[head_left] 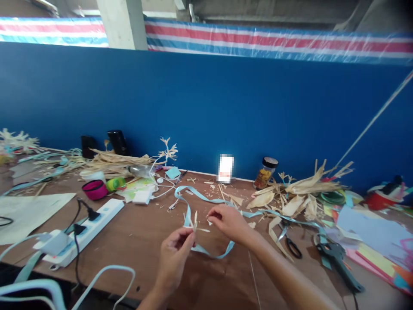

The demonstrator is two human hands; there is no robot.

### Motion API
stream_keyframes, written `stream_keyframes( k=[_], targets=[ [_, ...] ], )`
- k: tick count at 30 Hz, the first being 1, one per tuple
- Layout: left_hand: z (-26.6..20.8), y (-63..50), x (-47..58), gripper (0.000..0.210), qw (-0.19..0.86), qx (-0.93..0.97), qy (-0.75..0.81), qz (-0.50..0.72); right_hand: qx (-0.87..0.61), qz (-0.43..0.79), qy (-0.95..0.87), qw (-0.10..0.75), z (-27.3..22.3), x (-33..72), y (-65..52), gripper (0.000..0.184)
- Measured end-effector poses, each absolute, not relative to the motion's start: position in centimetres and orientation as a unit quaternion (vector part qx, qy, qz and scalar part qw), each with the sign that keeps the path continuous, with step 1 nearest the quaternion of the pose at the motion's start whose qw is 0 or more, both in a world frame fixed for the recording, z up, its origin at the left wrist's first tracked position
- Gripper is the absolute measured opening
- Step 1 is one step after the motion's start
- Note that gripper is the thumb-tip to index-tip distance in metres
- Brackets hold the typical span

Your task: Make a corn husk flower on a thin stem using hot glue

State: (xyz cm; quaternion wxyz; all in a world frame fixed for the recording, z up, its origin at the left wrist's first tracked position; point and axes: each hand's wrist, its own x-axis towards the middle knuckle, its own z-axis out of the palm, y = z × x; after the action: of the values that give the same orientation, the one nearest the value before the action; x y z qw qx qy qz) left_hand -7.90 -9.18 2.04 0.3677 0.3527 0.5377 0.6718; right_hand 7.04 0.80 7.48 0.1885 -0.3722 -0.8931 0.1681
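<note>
The husk sprig (195, 221), a small bunch of pale, narrow strips, stood up from the fingertips of the left hand (176, 254), above the front half of the desk (138, 241). The left thumb and fingers were pinched together on its lower end, while the thin tips spread upward and out to the right. The right hand (229, 221) hung just beyond it, toward the back edge, its thumb and fingertips drawn near each other; whether anything was caught between them could not be told.

The sprig looked very light, dry and papery. Its strips would probably bend a little, then crease or split along the grain, so the tips seemed the wrong place to squeeze. The gathered base was the better hold, taken with a soft pinch that kept the strips from fanning apart or twisting. A smooth, dry surface might let single strips slide if the pinch were loose.

A blue ribbon (213, 257) looped around behind the hands and ran toward the right side of the desk. It appeared limp, thin and perhaps slippery, best taken flat between thumb and finger close to an end; whether it was joined to the sprig was unclear. Scissors (293, 247) and a glue gun (338, 262) lay to the right, and a husk pile (306, 189) rested near the back edge.
</note>
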Motion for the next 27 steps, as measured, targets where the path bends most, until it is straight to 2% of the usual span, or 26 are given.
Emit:
stream_keyframes(
  k=[3, 6, 12, 17, 19, 24, 27],
  targets=[
    [1.6, -11.0, -8.5, 0.026, 0.466, 0.215, 0.499, 0.698, -0.344, 0.113, -0.924, 0.127, 7.2, 2.4, 2.5, 0.021],
    [1.3, -12.8, -9.5, 0.035, 0.504, 0.140, 0.481, 0.703, -0.324, 0.069, -0.940, 0.078, 6.6, -3.1, 3.8, 0.022],
    [1.0, -15.5, -12.0, 0.045, 0.505, 0.051, 0.481, 0.715, -0.282, 0.039, -0.959, 0.011, 5.1, -12.0, 4.5, 0.022],
    [1.0, -16.4, -13.2, 0.036, 0.462, 0.029, 0.495, 0.735, -0.273, 0.016, -0.960, -0.058, 3.8, -15.4, 4.7, 0.020],
    [0.8, -16.4, -13.3, 0.033, 0.464, 0.032, 0.505, 0.727, -0.266, 0.012, -0.961, -0.077, 3.3, -15.8, 4.8, 0.024],
    [0.4, -15.9, -12.6, 0.032, 0.485, 0.032, 0.494, 0.721, -0.265, 0.011, -0.960, -0.086, 2.9, -15.9, 5.1, 0.030],
    [0.3, -15.7, -12.3, 0.035, 0.497, 0.032, 0.475, 0.725, -0.276, 0.019, -0.959, -0.068, 3.1, -15.7, 5.1, 0.025]
  ],
)
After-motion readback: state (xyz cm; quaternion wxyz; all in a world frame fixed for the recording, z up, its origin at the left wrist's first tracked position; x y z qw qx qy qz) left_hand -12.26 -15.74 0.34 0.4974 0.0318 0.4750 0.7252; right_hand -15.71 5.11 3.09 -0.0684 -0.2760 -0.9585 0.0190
